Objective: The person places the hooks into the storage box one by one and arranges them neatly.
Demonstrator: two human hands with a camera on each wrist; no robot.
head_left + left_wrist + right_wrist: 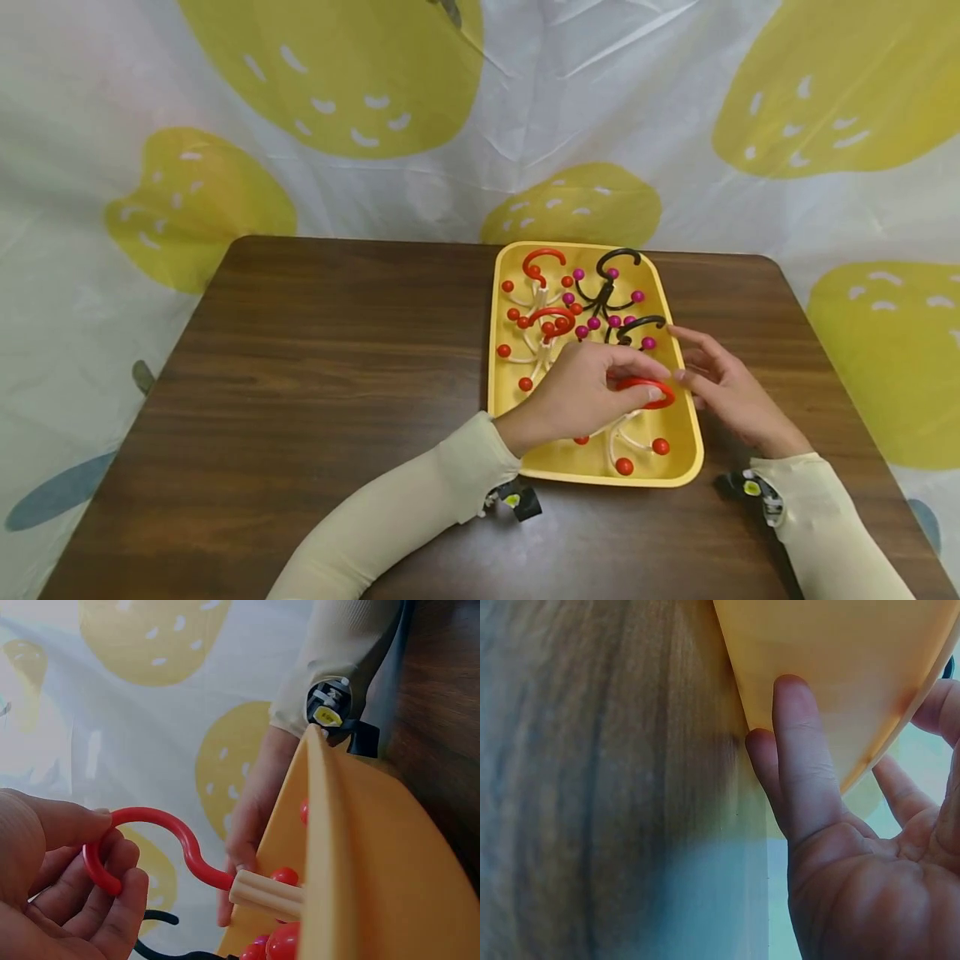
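My left hand pinches the red hook of a hook hanger between thumb and fingers. That hanger has a cream stem and curved prongs tipped with red balls, and its lower part is inside the yellow tray. Against the tray's right side is my right hand. In the right wrist view, its extended fingers lie along the tray's outer wall, with other fingertips up at the rim. The left hand hides part of the tray's middle.
Other hangers share the tray: two red-hooked cream ones at the left and two black ones with magenta balls at the right. Under the tray is a brown wooden table. A lemon-patterned cloth hangs behind it.
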